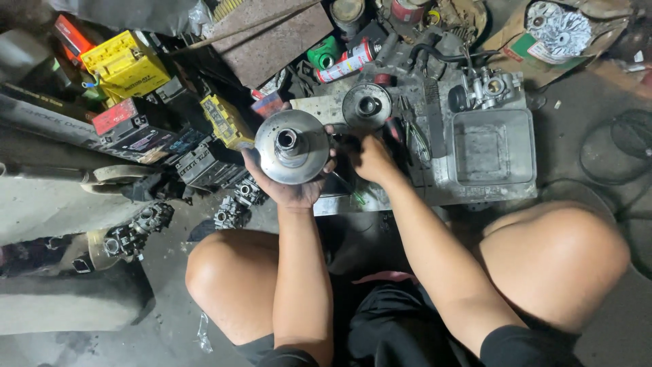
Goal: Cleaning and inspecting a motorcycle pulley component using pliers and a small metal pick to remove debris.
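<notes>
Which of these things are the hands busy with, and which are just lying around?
In use:
- round metal pulley disc, held in the left hand
- right hand, down on the dark, cluttered work board by the smaller disc

Lying about:
- yellow battery
- spray can
- carburetor
- empty metal tray

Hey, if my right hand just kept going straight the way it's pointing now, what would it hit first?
Your right hand points up and slightly left across the work surface. Going straight on, it would most likely meet the smaller round metal disc lying just beyond it, though depth is hard to judge from above.
</notes>
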